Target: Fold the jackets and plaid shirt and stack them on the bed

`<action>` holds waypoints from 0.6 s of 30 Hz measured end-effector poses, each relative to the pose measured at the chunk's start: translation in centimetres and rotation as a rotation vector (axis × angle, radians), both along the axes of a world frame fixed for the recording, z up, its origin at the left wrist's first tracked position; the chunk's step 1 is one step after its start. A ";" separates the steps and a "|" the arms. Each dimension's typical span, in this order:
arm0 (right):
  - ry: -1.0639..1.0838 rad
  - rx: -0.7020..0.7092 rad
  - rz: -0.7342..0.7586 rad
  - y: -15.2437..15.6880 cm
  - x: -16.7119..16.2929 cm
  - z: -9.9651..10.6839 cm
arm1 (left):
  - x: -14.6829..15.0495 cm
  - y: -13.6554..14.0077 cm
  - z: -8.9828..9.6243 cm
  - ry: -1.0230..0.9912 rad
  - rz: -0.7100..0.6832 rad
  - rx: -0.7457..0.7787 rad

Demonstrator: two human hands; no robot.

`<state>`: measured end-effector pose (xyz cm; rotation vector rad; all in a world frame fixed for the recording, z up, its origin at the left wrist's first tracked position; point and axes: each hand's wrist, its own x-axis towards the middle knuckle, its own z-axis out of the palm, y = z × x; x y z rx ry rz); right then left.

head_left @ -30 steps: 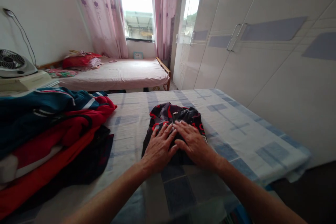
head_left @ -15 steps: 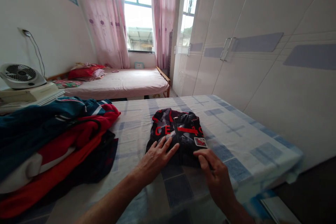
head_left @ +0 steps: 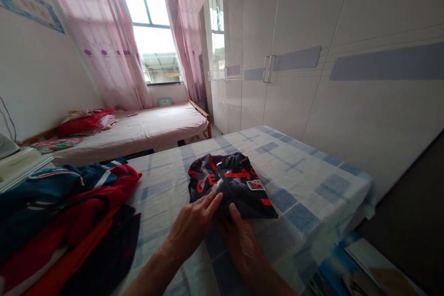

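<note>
A folded black jacket with red lettering, a front zipper and a small patch lies on the checked cover of the bed or table. My left hand rests on its near left part, fingers stretched out over the fabric. At the middle of the near edge, my right hand has its thumb on top of the jacket while its other fingers go under the edge, partly hidden. The hands are close together.
To the left lies a heap of clothes, teal, red, orange and dark. A bed with pink bedding stands beneath the window. White wardrobes line the right side. Books or papers sit low at the right, beside the checked cover.
My right hand has moved left from the jacket's near right corner to the middle of its near edge. My left hand has slid slightly towards me. The view has turned right and tilted.
</note>
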<state>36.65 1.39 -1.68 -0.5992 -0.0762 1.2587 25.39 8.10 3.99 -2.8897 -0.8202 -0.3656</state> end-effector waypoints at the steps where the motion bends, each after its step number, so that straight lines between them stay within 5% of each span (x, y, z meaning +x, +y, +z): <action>1: 0.003 0.009 -0.017 0.3 -0.4 -0.1 | -0.2 -0.1 -0.4 0.003 -0.006 0.005; 8: -0.055 -0.103 -0.039 0.6 -0.6 0.5 | -2.0 0.0 -1.6 -0.203 -0.090 -0.085; 13: -0.106 -0.163 -0.065 1.1 0.1 0.4 | -3.7 2.4 -3.8 -0.666 0.107 -0.229; 18: -0.514 -0.098 -0.095 2.1 1.1 -1.1 | -5.4 4.9 -6.4 -0.758 0.271 -0.420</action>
